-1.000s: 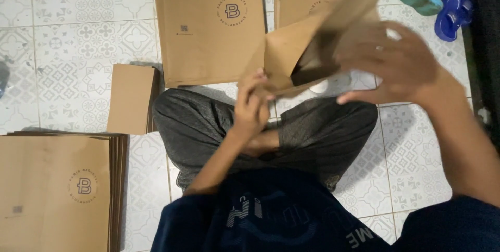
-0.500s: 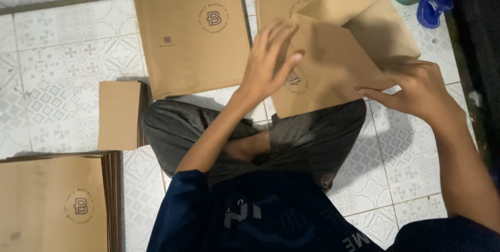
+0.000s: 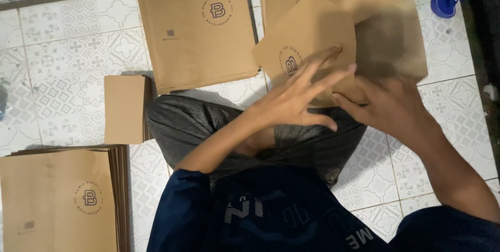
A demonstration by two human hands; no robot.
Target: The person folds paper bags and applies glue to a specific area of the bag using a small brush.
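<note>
paper bag [image 3: 317, 38] under both hands, bag stacks [image 3: 195, 28] ahead and left [image 3: 57, 200] on floor [image 3: 62, 54].

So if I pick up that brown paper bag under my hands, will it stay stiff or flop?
The brown paper bag is thin folded paper, so it probably bends and sags. It looks light. The left hand presses it flat, the right hand holds its edge, so it likely creases easily.

- Dim, warm indoor light, source probably overhead.
- Motion blur on right hand [image 3: 388, 109] and paper bag [image 3: 333, 38].
- Soft shadow beside small card stack [image 3: 124, 109]; floor tiles [image 3: 57, 75] sharp, no glare.
</note>
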